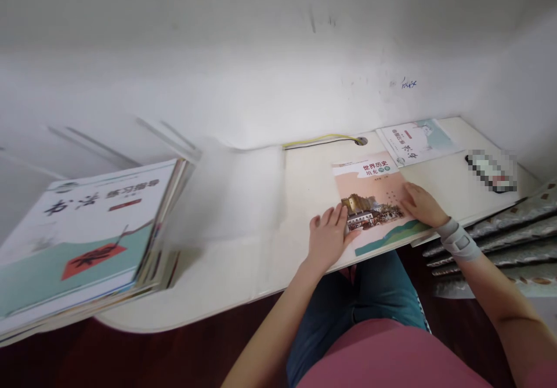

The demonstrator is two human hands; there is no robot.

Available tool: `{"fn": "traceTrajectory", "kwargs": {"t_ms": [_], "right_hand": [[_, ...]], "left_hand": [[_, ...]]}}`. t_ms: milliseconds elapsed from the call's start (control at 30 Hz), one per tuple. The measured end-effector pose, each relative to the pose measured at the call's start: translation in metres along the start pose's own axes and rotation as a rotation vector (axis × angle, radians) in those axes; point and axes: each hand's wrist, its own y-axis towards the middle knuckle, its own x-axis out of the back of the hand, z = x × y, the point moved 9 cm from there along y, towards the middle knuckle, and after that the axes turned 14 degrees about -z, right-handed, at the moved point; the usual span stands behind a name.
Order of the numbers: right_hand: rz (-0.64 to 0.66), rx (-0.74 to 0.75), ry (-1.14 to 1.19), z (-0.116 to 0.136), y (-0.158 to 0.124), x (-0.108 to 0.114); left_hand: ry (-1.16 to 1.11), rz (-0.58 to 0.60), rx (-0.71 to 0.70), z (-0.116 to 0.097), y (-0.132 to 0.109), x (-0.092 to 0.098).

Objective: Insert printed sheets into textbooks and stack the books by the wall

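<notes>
A pink-covered book (pixel 373 186) with a building picture and a green wave lies flat near the front edge of the white desk (pixel 243 260). My left hand (pixel 329 234) rests on the book's lower left corner, fingers stretched out flat. On the book's right edge lies my right hand (pixel 420 204), fingers also flat on the cover; a grey band wraps that wrist. Neither hand grips anything.
A tall stack of books (pixel 82 243) sits at the desk's left end. Another white and teal book (pixel 415 140) lies at the back right, beside a blurred dark object (pixel 491 170). A yellow cable (pixel 319 140) runs into a desk hole. Patterned bedding (pixel 505 237) is at the right.
</notes>
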Motion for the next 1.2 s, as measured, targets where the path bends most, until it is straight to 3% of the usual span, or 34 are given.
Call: {"fn": "traceTrajectory", "kwargs": {"t_ms": [167, 267, 433, 833, 1000, 1100, 1200], "right_hand": [[-0.036, -0.092, 0.039, -0.025, -0.001, 0.007], [0.011, -0.107, 0.076, -0.037, 0.001, 0.008], [0.076, -0.081, 0.113, -0.039, 0.007, 0.009], [-0.002, -0.133, 0.22, -0.046, 0.009, 0.006], [-0.009, -0.203, 0.282, -0.042, 0.011, 0.009], [-0.041, -0.251, 0.392, -0.032, 0.015, 0.025], [-0.022, -0.244, 0.541, -0.007, 0.021, 0.044]], "left_hand": [[-0.034, -0.024, 0.012, 0.0, 0.001, 0.001], [-0.078, -0.01, 0.014, 0.005, -0.003, 0.0], [-0.108, -0.011, -0.014, 0.009, -0.006, 0.002], [-0.085, -0.016, 0.002, 0.008, -0.006, 0.007], [-0.106, -0.006, 0.022, 0.009, -0.007, 0.006], [-0.165, -0.006, 0.048, 0.009, -0.007, 0.008], [-0.349, -0.055, 0.103, 0.004, 0.006, 0.023]]}}
